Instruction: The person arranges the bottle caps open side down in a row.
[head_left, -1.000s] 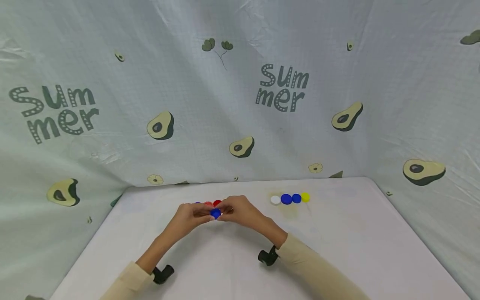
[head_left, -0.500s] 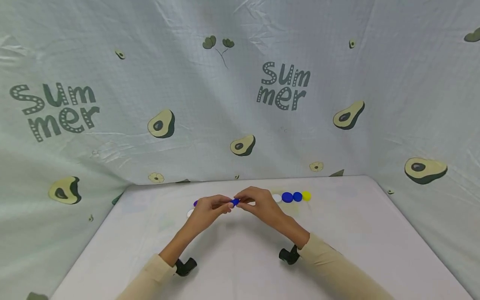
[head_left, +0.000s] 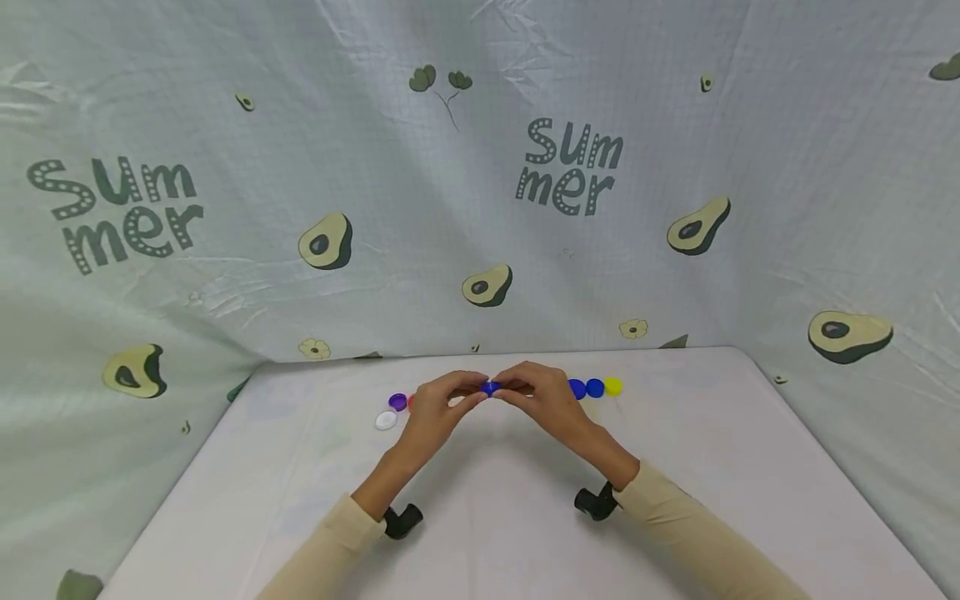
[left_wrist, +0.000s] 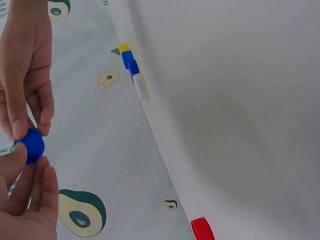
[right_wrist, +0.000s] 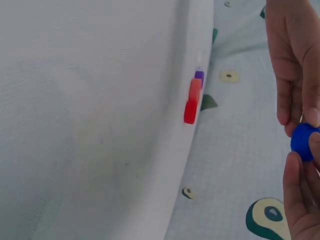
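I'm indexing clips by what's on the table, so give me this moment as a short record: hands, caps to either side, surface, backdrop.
Left hand: pinches the held blue cap
Right hand: pinches the same cap
Left group: purple cap, white cap, pale red cap, red cap
Right group: second white cap, two blue caps, yellow cap
Surface: white table
Backdrop: pale cloth with avocado prints and "summer" lettering

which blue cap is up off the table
The blue cap pinched between the left hand and right hand; the other two blue caps lie on the table, in a row with the yellow cap.
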